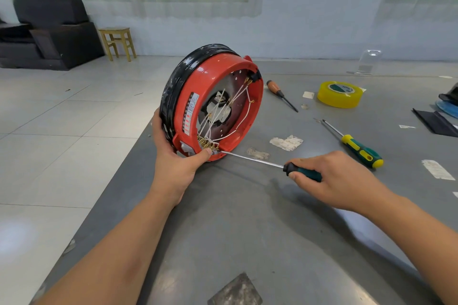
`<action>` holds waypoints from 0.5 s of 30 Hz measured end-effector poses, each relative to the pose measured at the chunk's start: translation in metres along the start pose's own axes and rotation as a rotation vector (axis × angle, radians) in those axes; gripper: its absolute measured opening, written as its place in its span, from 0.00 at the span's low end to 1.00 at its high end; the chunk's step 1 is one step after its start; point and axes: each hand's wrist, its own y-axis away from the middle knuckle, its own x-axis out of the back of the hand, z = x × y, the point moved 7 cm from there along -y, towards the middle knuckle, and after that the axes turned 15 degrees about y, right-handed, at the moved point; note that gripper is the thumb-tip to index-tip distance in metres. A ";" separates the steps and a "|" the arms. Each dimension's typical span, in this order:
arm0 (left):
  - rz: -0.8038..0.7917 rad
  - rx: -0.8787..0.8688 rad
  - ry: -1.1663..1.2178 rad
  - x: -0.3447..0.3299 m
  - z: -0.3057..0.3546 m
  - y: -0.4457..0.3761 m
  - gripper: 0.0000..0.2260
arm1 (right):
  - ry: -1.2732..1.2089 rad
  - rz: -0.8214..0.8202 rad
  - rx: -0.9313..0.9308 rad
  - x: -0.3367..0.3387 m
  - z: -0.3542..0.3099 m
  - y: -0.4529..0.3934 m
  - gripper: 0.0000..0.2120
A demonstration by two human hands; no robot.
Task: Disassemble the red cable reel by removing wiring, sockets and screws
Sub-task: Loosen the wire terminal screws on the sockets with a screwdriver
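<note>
Looking down, I see the grey metal desk (247,218) carrying everything. On it, the round red plastic cable reel (210,104) stands tilted on its edge near the desk's left side, its open face turned right, showing thin white wires (218,116) and a row of brass terminals (207,143) at the bottom. My left hand (173,158) grips the reel's lower rim, thumb pressed beside the terminals. My right hand (332,178) is curled round the dark green screwdriver (272,164), whose tip meets the reel's lower edge. Further right lie a yellow tape roll (339,94), a green-and-yellow screwdriver (357,147) and a small wooden-handled screwdriver (281,94).
</note>
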 end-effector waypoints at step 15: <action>0.056 0.106 0.202 -0.003 -0.005 0.006 0.53 | -0.883 -0.324 -0.334 -0.039 -0.015 0.012 0.11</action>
